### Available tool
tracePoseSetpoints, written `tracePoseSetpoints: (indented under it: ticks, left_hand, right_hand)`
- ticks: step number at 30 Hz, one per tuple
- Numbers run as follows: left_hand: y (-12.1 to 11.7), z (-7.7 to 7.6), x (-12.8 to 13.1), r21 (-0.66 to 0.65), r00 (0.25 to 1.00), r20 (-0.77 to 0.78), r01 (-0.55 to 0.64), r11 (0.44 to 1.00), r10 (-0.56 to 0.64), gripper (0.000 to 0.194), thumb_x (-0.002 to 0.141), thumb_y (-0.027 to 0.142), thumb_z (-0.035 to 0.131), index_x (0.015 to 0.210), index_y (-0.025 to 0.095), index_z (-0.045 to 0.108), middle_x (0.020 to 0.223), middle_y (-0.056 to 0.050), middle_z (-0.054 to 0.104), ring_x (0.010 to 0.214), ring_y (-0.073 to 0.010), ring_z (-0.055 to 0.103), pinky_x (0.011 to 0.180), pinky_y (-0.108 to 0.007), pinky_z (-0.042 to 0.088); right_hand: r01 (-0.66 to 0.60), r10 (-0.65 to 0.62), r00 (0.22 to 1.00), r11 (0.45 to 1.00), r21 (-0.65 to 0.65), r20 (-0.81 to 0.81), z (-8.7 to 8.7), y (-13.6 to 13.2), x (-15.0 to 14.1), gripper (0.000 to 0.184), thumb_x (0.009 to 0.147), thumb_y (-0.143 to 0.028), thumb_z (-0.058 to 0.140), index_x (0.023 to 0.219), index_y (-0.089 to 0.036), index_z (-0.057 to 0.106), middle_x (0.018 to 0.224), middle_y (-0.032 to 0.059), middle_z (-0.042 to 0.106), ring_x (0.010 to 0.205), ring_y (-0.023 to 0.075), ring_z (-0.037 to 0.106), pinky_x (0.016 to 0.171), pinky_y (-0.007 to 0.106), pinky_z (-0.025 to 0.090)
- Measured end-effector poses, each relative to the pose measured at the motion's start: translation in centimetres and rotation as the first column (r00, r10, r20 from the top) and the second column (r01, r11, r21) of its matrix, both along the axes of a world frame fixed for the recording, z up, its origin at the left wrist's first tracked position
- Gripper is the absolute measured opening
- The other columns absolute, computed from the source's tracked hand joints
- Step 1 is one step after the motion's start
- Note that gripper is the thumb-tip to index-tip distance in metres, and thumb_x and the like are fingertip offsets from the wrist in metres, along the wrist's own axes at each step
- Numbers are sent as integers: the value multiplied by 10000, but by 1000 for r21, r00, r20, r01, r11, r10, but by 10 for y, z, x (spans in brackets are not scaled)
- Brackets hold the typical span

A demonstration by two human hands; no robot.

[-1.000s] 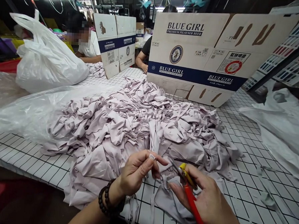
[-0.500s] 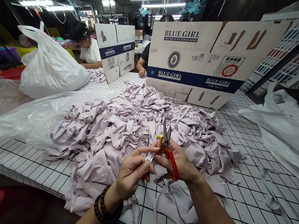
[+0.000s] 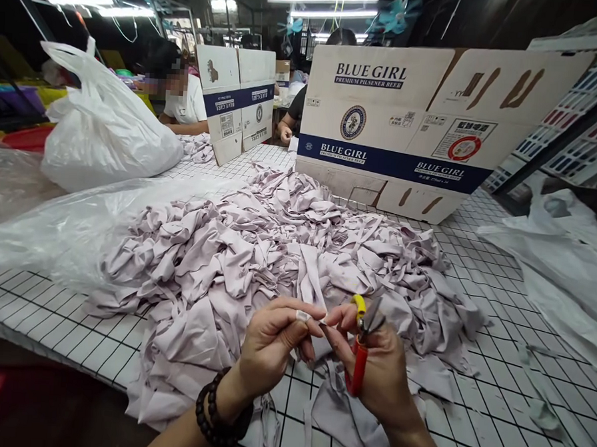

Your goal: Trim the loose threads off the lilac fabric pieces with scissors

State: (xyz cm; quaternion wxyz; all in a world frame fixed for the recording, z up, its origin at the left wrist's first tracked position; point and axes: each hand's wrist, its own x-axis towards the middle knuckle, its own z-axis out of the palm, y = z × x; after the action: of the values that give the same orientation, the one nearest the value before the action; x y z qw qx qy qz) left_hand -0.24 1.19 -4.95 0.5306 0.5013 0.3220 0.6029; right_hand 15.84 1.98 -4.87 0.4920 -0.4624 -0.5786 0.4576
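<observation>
Between the thumb and forefinger of my left hand (image 3: 271, 342) a small white fabric piece (image 3: 302, 315) is pinched. My right hand (image 3: 384, 375) carries scissors with red and yellow handles (image 3: 359, 367), blades tilted up to the right and away from the cloth. Its thumb and forefinger meet close to the left fingertips; whether they grip the same piece I cannot tell. Behind both hands spreads a heap of pale mauve cut cloth (image 3: 226, 260). Below them lie a flat cloth piece (image 3: 345, 419) and thin hanging strips (image 3: 268, 419).
Blue Girl cardboard (image 3: 374, 121) stands upright behind the heap, with a second cardboard panel (image 3: 229, 106) further left. A stuffed white plastic bag (image 3: 108, 133) and clear plastic (image 3: 62, 231) lie left, another white bag (image 3: 567, 244) right. Two people sit beyond the grid-patterned table (image 3: 473, 419).
My right hand swung the scissors from beside the left fingertips to upright, then back rightward, its fingertips coming to the left ones. My left hand stays pinching the white piece.
</observation>
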Motion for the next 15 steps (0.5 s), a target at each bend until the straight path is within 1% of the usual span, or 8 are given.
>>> tracePoseSetpoints:
  ticks: [2, 3, 5, 7, 8, 10, 12, 15]
  left_hand:
    - [1, -3, 1, 1, 1000, -17, 15, 1000, -15, 268, 896, 374, 609, 784, 169, 741, 936, -80, 686, 499, -102, 636, 486, -233, 521]
    - [1, -4, 2, 11, 999, -39, 22, 1000, -22, 275, 903, 377, 598, 786, 167, 732, 887, -73, 683, 506, -105, 633, 497, -236, 518]
    - [2, -5, 1, 43, 992, -121, 25, 999, -19, 292, 922, 375, 569, 783, 167, 717, 747, -50, 664, 517, -112, 616, 540, -244, 507]
    - [2, -4, -1, 85, 973, -230, 18, 996, 2, 312, 941, 353, 540, 745, 170, 700, 623, -33, 630, 554, -129, 601, 608, -259, 495]
    - [2, -3, -2, 109, 960, -278, 17, 994, 14, 320, 947, 331, 528, 719, 174, 689, 587, -29, 619, 580, -139, 597, 636, -264, 486]
    - [2, 0, -3, 148, 937, -348, 20, 989, 33, 319, 943, 263, 519, 672, 179, 665, 571, -31, 616, 615, -150, 589, 650, -262, 465]
    - [2, 2, -4, 166, 922, -385, 34, 986, 33, 316, 921, 188, 510, 635, 180, 644, 570, -27, 602, 603, -145, 573, 618, -250, 444]
    - [2, 3, -5, 150, 908, -420, 57, 987, 12, 316, 884, 119, 503, 597, 178, 622, 571, -20, 582, 580, -136, 556, 589, -241, 424]
  right_hand:
    - [-55, 70, 983, 994, -94, 168, 9, -7, 12, 188, 794, -324, 702, 826, -250, 531, 786, -9, 596, 689, 168, 557, 584, 261, 454]
    - [-81, 113, 954, 989, -125, 278, 15, -11, 18, 198, 778, -337, 708, 824, -247, 538, 758, -15, 594, 667, 168, 554, 569, 261, 452]
    - [-93, 141, 849, 989, -118, 510, 27, -16, 28, 228, 741, -354, 726, 794, -243, 534, 706, -24, 587, 643, 173, 555, 570, 268, 454]
    - [-97, 115, 727, 993, -64, 677, 35, -20, 33, 248, 711, -354, 732, 774, -243, 520, 706, -21, 603, 643, 181, 570, 589, 282, 461]
    - [-97, 93, 684, 995, -36, 724, 37, -21, 33, 248, 705, -351, 729, 775, -244, 516, 725, -14, 616, 653, 186, 580, 596, 288, 466]
    - [-100, 56, 639, 995, 10, 768, 37, -22, 32, 228, 716, -351, 706, 783, -247, 516, 759, 0, 631, 672, 195, 598, 599, 297, 474]
    - [-109, 27, 619, 993, 52, 785, 36, -22, 30, 202, 738, -359, 680, 794, -248, 521, 768, 7, 632, 677, 199, 607, 598, 303, 478]
    - [-118, -38, 593, 984, 134, 804, 33, -21, 29, 178, 760, -361, 656, 793, -247, 523, 762, 15, 628, 683, 206, 616, 593, 307, 474]
